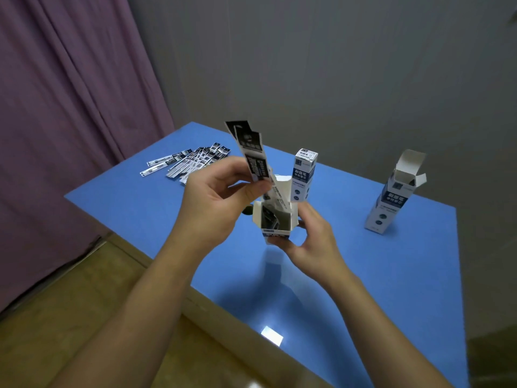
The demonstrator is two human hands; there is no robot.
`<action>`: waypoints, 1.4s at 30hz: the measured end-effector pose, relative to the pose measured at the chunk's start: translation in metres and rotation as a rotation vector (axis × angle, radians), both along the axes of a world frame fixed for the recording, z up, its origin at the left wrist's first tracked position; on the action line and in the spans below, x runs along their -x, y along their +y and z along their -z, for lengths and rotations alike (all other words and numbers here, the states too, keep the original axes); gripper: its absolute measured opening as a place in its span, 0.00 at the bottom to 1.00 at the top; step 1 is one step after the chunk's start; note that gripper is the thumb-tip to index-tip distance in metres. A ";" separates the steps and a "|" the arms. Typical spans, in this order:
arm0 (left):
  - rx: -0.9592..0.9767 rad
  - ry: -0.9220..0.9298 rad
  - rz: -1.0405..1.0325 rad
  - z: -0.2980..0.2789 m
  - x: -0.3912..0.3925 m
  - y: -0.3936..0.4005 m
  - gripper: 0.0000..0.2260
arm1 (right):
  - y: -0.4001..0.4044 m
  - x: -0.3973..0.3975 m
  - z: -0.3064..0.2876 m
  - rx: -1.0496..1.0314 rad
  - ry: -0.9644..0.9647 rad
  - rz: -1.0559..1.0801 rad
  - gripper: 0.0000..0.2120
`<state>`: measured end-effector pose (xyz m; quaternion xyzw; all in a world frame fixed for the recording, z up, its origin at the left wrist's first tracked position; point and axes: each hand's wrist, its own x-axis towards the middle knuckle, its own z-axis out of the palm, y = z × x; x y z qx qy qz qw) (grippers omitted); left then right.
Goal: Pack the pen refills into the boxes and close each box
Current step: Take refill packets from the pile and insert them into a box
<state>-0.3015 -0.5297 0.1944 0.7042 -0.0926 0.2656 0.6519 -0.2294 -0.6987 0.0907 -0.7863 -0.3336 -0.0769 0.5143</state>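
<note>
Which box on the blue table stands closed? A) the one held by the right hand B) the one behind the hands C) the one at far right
B: the box behind the hands has its top flaps shut, while the held box and the far-right box stand open.

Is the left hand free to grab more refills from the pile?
Probably not yet: the left hand pinches refill packets going into the held box. The pile lies unobstructed.

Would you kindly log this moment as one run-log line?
left hand: feeding refills into open box | right hand: gripping box | closed box, open spare standing | pile left
</note>
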 end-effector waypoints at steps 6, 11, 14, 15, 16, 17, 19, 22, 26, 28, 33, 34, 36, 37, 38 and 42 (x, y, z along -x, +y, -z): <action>-0.085 0.052 0.029 0.006 0.005 0.003 0.09 | 0.000 0.008 -0.001 -0.019 0.000 0.004 0.21; -0.310 0.046 -0.063 0.011 0.007 0.012 0.07 | -0.001 0.012 0.003 -0.007 0.004 0.019 0.21; -0.521 0.015 -0.109 0.015 0.008 0.014 0.06 | 0.001 0.014 0.001 0.003 0.003 0.008 0.21; -0.580 0.010 -0.112 0.016 0.007 0.013 0.06 | 0.001 0.015 0.000 0.002 -0.001 0.004 0.21; -0.636 0.007 -0.108 0.018 0.007 0.012 0.05 | 0.002 0.015 -0.001 -0.003 -0.002 0.001 0.21; -0.683 0.009 -0.101 0.019 0.006 0.011 0.05 | 0.002 0.016 -0.002 -0.010 0.000 0.000 0.21; -0.726 0.039 -0.088 0.021 0.003 0.012 0.06 | 0.002 0.016 -0.003 -0.012 0.010 0.003 0.21; -0.697 0.112 -0.063 0.022 0.002 0.016 0.12 | 0.001 0.017 -0.002 -0.015 0.034 0.019 0.20; -0.604 0.208 -0.043 0.025 0.001 0.016 0.15 | 0.000 0.017 -0.001 -0.008 0.070 0.023 0.21; -0.506 0.260 -0.025 0.027 -0.001 0.013 0.16 | 0.000 0.017 0.000 0.001 0.089 0.019 0.20; -0.396 0.353 -0.014 0.028 -0.003 0.011 0.16 | 0.001 0.016 0.003 0.008 0.118 0.006 0.21; -0.387 0.358 -0.015 0.028 -0.003 0.012 0.16 | 0.000 0.015 0.004 0.004 0.128 0.005 0.21; -0.375 0.355 -0.035 0.030 -0.003 0.013 0.17 | -0.001 0.011 0.008 0.006 0.152 0.011 0.22; -0.358 0.349 -0.056 0.031 -0.003 0.014 0.17 | -0.002 0.008 0.010 0.011 0.166 0.020 0.22; -0.323 0.344 -0.083 0.033 -0.003 0.016 0.15 | -0.003 0.005 0.012 0.016 0.182 0.033 0.22; -0.160 0.376 -0.207 0.050 -0.010 0.032 0.10 | -0.008 -0.020 0.020 0.055 0.282 0.139 0.21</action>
